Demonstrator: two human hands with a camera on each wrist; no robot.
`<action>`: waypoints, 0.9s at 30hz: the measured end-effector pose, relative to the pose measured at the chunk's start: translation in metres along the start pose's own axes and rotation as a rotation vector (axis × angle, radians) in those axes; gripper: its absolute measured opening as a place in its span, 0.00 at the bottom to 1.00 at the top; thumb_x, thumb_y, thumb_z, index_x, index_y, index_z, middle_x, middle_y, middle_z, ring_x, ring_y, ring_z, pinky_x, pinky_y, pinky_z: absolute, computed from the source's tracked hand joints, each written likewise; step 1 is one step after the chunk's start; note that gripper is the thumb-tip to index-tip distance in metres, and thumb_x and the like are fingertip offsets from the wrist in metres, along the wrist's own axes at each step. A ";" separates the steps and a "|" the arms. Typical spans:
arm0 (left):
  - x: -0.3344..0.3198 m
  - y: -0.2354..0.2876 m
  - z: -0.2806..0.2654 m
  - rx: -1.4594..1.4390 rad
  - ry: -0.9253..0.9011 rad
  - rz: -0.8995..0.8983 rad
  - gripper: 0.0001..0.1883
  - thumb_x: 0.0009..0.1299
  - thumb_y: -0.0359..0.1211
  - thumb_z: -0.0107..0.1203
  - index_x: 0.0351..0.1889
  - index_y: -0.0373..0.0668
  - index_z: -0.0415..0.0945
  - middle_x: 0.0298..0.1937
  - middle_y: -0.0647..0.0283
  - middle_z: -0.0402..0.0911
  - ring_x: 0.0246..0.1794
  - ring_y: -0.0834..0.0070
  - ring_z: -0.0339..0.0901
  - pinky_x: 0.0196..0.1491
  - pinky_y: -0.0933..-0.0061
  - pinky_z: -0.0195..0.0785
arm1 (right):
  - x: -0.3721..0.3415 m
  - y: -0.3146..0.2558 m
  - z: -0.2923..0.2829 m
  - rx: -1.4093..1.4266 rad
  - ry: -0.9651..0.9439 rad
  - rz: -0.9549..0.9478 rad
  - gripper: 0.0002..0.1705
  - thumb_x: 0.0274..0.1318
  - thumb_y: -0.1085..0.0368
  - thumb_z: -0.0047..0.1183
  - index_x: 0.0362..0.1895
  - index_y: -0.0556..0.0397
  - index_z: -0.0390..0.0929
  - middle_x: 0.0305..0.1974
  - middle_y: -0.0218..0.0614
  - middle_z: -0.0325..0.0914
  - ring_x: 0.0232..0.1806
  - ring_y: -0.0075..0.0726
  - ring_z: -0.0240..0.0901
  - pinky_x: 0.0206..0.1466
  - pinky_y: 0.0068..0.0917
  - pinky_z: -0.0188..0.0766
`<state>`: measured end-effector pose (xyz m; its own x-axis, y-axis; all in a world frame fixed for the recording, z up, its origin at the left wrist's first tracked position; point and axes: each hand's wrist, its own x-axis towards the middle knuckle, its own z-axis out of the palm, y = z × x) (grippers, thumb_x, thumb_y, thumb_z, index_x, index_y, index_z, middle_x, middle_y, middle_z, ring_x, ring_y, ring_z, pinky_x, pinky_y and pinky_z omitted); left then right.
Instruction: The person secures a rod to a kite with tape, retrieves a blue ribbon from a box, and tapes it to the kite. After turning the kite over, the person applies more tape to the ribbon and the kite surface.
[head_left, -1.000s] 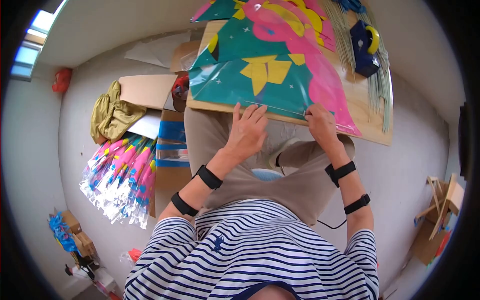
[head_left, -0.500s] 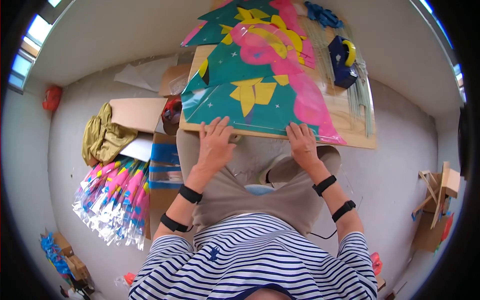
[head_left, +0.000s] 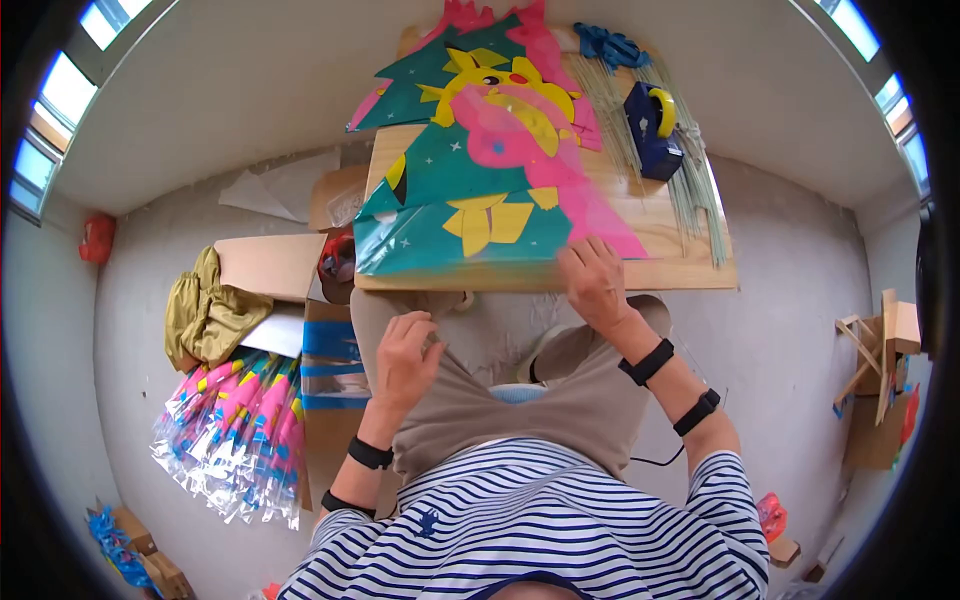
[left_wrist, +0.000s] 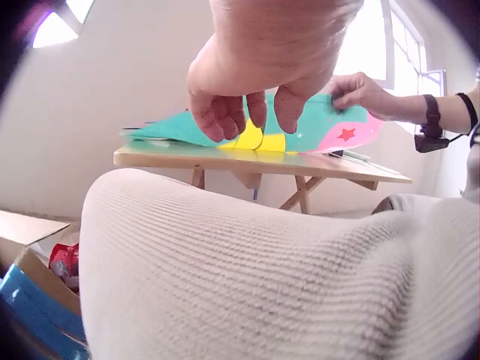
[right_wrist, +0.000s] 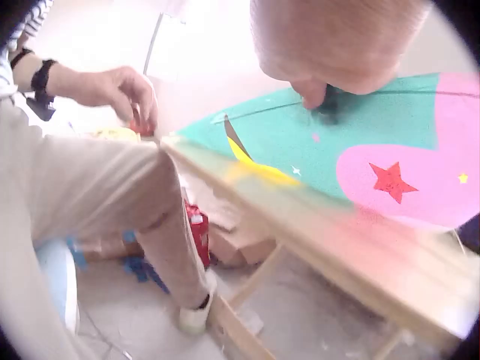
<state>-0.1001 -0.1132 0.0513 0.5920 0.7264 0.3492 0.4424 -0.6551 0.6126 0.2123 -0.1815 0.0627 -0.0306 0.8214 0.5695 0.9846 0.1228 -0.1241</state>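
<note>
A shiny green, pink and yellow plastic sheet (head_left: pixel 420 235) lies over the wooden table (head_left: pixel 500 276), its near edge raised off the wood. My right hand (head_left: pixel 597 285) pinches that raised edge right of the middle; the left wrist view also shows this hand (left_wrist: pixel 367 97) at the lifted sheet (left_wrist: pixel 304 135). In the right wrist view, a thin dark line runs along the sheet (right_wrist: pixel 285 142) near its upper edge. My left hand (head_left: pixel 405 360) hangs over the left thigh, off the table, fingers loosely bent and holding nothing.
Thin pale sticks (head_left: pixel 690 205), a dark blue tape dispenser (head_left: pixel 652 140) and blue ties (head_left: pixel 608 46) lie on the table's right side. Left of my legs stand a cardboard box (head_left: pixel 330 345), olive cloth (head_left: pixel 205 310) and folded printed plastic pieces (head_left: pixel 235 430).
My left hand has come off the sheet's near edge and drawn back toward my body. My right hand has lifted that edge from the table. The head view has shifted.
</note>
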 end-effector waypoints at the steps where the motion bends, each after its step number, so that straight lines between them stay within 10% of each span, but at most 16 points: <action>1: 0.002 -0.002 0.001 -0.024 0.011 -0.057 0.18 0.51 0.23 0.67 0.41 0.37 0.79 0.49 0.52 0.80 0.49 0.53 0.77 0.51 0.60 0.72 | 0.016 -0.008 -0.012 0.039 0.032 0.010 0.11 0.39 0.74 0.54 0.33 0.54 0.76 0.34 0.38 0.73 0.38 0.46 0.70 0.41 0.40 0.68; 6: 0.007 -0.043 0.006 -0.472 0.144 -0.544 0.26 0.56 0.23 0.67 0.54 0.39 0.76 0.54 0.60 0.80 0.52 0.68 0.77 0.54 0.69 0.72 | 0.086 -0.036 -0.100 0.321 0.224 0.110 0.11 0.47 0.79 0.54 0.37 0.58 0.81 0.33 0.40 0.79 0.37 0.44 0.77 0.40 0.35 0.73; 11: 0.042 -0.087 -0.036 -0.886 0.351 -0.450 0.34 0.63 0.27 0.64 0.68 0.40 0.65 0.63 0.62 0.73 0.60 0.72 0.73 0.60 0.69 0.68 | 0.124 -0.009 -0.168 0.762 0.358 0.575 0.07 0.58 0.74 0.58 0.40 0.60 0.83 0.31 0.26 0.80 0.34 0.17 0.72 0.41 0.20 0.71; 15: 0.079 -0.087 -0.082 -1.012 0.427 -0.311 0.34 0.62 0.24 0.64 0.67 0.35 0.64 0.59 0.61 0.75 0.57 0.75 0.71 0.58 0.76 0.68 | 0.132 0.037 -0.174 0.853 0.327 0.694 0.08 0.57 0.73 0.59 0.41 0.61 0.84 0.32 0.28 0.80 0.32 0.19 0.74 0.39 0.19 0.71; 22: 0.098 -0.091 -0.093 -1.109 -0.039 -0.351 0.08 0.69 0.23 0.58 0.46 0.35 0.81 0.37 0.65 0.83 0.38 0.77 0.84 0.46 0.77 0.78 | 0.129 0.081 -0.122 0.787 0.226 0.867 0.10 0.53 0.72 0.62 0.40 0.61 0.84 0.29 0.30 0.80 0.28 0.21 0.74 0.36 0.21 0.71; 27: 0.100 -0.103 -0.071 -0.935 -0.007 -0.451 0.16 0.72 0.34 0.58 0.54 0.38 0.78 0.46 0.63 0.82 0.47 0.75 0.81 0.54 0.76 0.74 | 0.118 0.106 -0.078 0.676 0.183 0.969 0.11 0.49 0.72 0.65 0.39 0.59 0.86 0.30 0.29 0.81 0.32 0.22 0.75 0.38 0.24 0.70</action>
<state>-0.1343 0.0410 0.0736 0.5061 0.8609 -0.0514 -0.0738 0.1026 0.9920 0.3269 -0.1150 0.1801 0.7535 0.6492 0.1038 0.2932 -0.1906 -0.9369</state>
